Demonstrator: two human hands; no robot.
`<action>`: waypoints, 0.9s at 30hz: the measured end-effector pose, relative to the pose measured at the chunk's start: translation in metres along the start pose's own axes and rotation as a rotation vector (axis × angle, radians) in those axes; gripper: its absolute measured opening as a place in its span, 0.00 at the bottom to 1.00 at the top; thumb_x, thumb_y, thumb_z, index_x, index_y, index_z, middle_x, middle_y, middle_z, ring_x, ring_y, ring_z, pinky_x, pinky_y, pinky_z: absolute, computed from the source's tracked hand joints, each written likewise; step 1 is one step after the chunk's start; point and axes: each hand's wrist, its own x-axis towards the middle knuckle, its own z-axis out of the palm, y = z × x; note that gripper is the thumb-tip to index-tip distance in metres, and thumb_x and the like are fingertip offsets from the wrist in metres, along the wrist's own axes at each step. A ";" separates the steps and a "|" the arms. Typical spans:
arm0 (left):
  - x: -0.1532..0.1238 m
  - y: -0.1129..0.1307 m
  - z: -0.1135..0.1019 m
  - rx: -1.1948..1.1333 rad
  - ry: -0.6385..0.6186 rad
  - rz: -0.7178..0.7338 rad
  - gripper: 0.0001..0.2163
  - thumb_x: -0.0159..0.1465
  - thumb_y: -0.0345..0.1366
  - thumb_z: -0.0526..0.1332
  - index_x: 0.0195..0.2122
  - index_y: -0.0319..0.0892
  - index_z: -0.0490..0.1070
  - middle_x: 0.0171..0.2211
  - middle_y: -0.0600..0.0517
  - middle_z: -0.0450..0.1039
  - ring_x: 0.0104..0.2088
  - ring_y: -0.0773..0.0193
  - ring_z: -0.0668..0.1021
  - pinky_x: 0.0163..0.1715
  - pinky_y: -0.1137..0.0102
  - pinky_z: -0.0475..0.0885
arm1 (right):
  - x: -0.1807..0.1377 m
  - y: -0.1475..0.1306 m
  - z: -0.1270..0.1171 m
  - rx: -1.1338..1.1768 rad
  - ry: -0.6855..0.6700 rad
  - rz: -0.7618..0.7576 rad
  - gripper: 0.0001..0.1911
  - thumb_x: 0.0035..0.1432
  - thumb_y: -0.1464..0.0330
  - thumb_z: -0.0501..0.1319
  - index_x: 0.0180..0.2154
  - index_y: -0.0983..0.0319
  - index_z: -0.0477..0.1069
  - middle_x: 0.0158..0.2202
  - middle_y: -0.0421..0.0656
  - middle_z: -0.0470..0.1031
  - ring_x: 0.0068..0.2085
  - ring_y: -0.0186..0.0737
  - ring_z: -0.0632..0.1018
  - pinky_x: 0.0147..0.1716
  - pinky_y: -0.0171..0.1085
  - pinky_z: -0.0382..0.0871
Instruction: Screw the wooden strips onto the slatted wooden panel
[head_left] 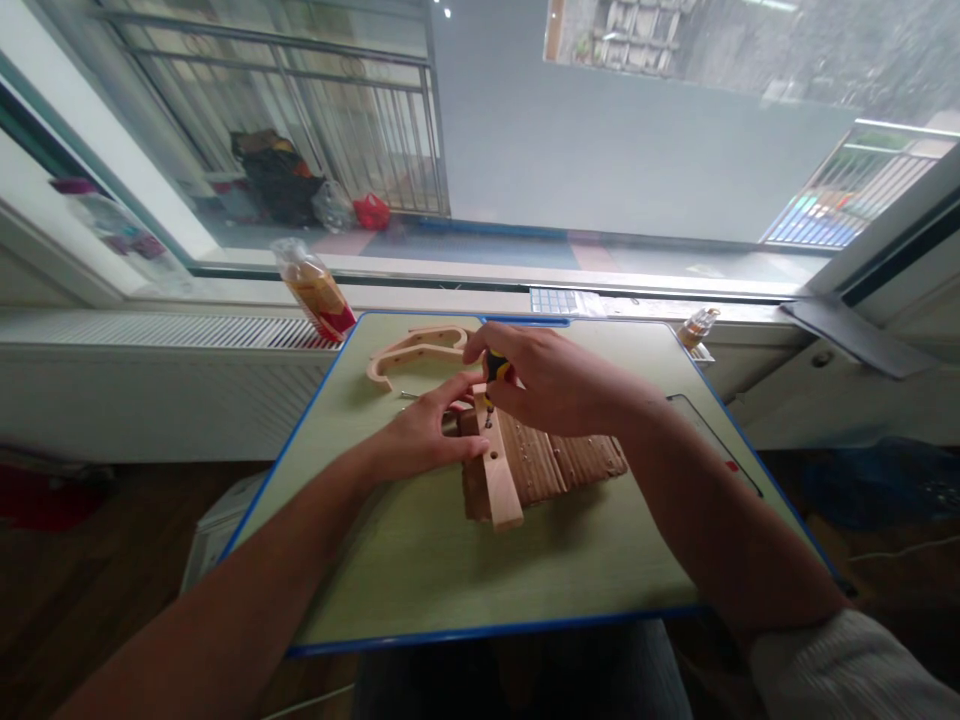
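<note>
My right hand (536, 375) is wrapped round a black and yellow screwdriver (495, 366), its tip pointing down at a screw (488, 422) in a pale wooden bar (505, 498). The bar lies across a stack of brown corrugated cardboard (555, 462), and a dark hole shows in it below the screw. My left hand (439, 425) grips the bar from the left, thumb on its near side and fingers at its far end. Behind my left hand lie curved wooden pieces (416, 350) and a loose screw (407, 395).
The blue-edged table (375, 585) stands against a window sill and a radiator (150, 390). A bottle with a red label (315, 290) is off its far left corner, a small bottle (697, 328) off the far right. A dark-outlined flat item (716, 445) lies near the right edge.
</note>
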 end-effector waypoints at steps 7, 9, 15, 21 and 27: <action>-0.001 -0.001 0.001 -0.005 -0.003 -0.003 0.36 0.62 0.45 0.74 0.71 0.50 0.66 0.61 0.46 0.77 0.60 0.49 0.81 0.64 0.54 0.77 | 0.006 -0.002 0.008 -0.132 0.090 0.032 0.13 0.68 0.68 0.59 0.52 0.61 0.76 0.48 0.48 0.86 0.43 0.44 0.79 0.41 0.42 0.64; -0.001 -0.002 0.001 -0.005 0.002 -0.002 0.35 0.63 0.45 0.74 0.70 0.50 0.67 0.60 0.47 0.78 0.59 0.49 0.81 0.64 0.54 0.77 | 0.006 -0.004 0.008 -0.167 0.079 0.069 0.12 0.69 0.65 0.60 0.50 0.60 0.77 0.46 0.48 0.86 0.42 0.45 0.79 0.40 0.42 0.62; -0.001 0.001 0.000 0.005 -0.008 0.001 0.38 0.62 0.44 0.75 0.71 0.49 0.64 0.61 0.45 0.77 0.56 0.49 0.82 0.61 0.54 0.79 | 0.001 -0.003 0.000 -0.059 0.005 -0.009 0.24 0.69 0.67 0.59 0.64 0.63 0.72 0.62 0.53 0.82 0.53 0.48 0.81 0.49 0.43 0.68; -0.002 0.001 0.000 0.005 -0.016 -0.013 0.37 0.63 0.45 0.74 0.71 0.48 0.64 0.61 0.45 0.77 0.59 0.48 0.81 0.64 0.52 0.77 | 0.002 0.002 0.002 0.027 0.009 -0.039 0.22 0.69 0.70 0.58 0.62 0.64 0.73 0.58 0.53 0.83 0.46 0.42 0.81 0.47 0.41 0.70; -0.001 -0.004 0.000 0.026 -0.016 0.000 0.34 0.64 0.46 0.73 0.69 0.49 0.66 0.60 0.47 0.77 0.59 0.49 0.81 0.64 0.55 0.77 | 0.006 0.001 0.009 -0.120 0.062 0.038 0.15 0.68 0.68 0.58 0.54 0.61 0.74 0.46 0.49 0.85 0.40 0.45 0.78 0.39 0.42 0.63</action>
